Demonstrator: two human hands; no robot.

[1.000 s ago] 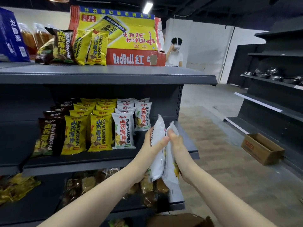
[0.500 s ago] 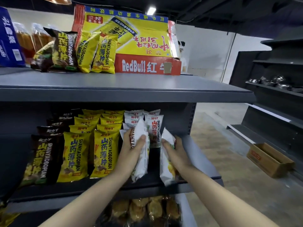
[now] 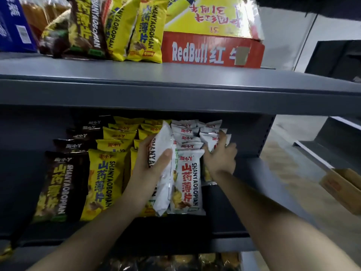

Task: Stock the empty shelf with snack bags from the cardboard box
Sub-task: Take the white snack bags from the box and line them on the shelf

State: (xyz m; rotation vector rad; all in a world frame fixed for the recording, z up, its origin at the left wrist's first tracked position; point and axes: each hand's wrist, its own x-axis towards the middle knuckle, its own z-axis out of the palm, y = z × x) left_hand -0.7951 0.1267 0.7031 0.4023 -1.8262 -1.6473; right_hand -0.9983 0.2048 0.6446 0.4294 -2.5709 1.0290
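Plainly, everything here can be placed against the front white bag (image 3: 188,178), which is stood upright at the head of the white row on the shelf (image 3: 277,194). Far to its left a column of black bags (image 3: 58,184) is seen, and nearer on its left the yellow bags (image 3: 103,178). Just to its left, touching its edge, a held white bag (image 3: 163,173) is gripped edge-on by the left hand (image 3: 148,165). The thumb is laid across the near face, and the fingers are wrapped out of sight behind. Behind it and to its right, a rear white bag (image 3: 213,140) is clasped near the top by the right hand (image 3: 220,159). The fingers appear curled about it, though the detail is softened by blur. Well to its right, on the floor, the cardboard box (image 3: 343,186) is cut off by the frame edge.

The bags are judged light, puffed and soft, with a glossy film that may slide. The contents are probably brittle and would be crushed by a hard squeeze. A hold is best taken across the middle width or at the crimped top seal, with light pressure. Each bag should be lowered upright and seated against its neighbours, or it may be toppled forward.
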